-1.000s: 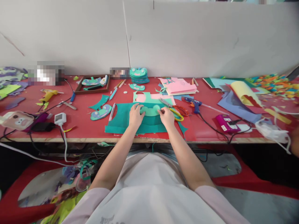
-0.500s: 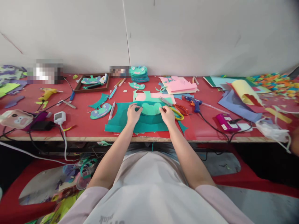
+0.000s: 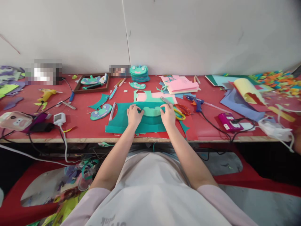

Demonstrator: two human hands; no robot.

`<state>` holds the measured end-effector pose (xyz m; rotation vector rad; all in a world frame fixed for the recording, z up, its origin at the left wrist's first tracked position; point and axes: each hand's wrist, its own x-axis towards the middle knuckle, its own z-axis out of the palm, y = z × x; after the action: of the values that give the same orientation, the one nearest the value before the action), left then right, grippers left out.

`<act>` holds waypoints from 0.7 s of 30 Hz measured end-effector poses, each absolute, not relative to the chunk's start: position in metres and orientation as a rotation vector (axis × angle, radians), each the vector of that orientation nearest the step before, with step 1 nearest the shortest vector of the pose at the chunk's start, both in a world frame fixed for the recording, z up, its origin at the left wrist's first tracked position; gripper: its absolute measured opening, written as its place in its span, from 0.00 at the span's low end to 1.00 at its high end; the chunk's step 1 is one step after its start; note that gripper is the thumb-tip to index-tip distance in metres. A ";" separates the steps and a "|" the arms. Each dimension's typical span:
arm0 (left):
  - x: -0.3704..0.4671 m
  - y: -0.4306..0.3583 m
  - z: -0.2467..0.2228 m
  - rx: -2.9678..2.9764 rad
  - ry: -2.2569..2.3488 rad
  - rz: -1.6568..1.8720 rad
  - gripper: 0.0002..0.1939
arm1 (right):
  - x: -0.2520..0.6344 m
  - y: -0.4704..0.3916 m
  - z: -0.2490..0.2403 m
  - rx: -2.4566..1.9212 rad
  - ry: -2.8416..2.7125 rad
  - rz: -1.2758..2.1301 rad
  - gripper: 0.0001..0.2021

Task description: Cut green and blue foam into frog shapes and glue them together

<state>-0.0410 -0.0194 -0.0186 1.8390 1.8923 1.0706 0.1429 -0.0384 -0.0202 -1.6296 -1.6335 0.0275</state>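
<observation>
Because the fingers of my left hand [image 3: 134,116] and right hand [image 3: 168,116] pinch opposite ends of the light-green, lobed felt piece [image 3: 152,111] over the dark-teal felt sheet [image 3: 122,117], an uneven tug could skew or crease it.

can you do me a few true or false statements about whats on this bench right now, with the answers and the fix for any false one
1. The light green cutout lies between the left hand and the right hand. True.
2. The yellow glue gun lies to the right of the blue glue gun. False: it lies well to the left of it.
3. A black plug sits in the magenta power strip. True.
4. The stack of frog-face cutouts is inside the brown tray. False: it stands outside, to the right of the tray.
</observation>
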 end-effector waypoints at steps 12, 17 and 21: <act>-0.042 -0.026 -0.010 1.882 1.917 0.892 0.07 | 0.131 -0.036 -0.025 -1.262 -2.022 0.171 0.10; -0.044 -0.025 -0.012 1.880 1.872 0.917 0.08 | 0.132 -0.037 -0.023 -1.272 -2.006 0.213 0.11; -0.045 -0.024 -0.014 1.885 1.847 0.920 0.11 | 0.132 -0.038 -0.022 -1.293 -1.995 0.215 0.10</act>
<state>-0.0447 -0.0236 -0.0137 1.8854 1.8475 0.9199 0.1316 -0.0379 -0.0223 -1.2931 -1.9953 0.2151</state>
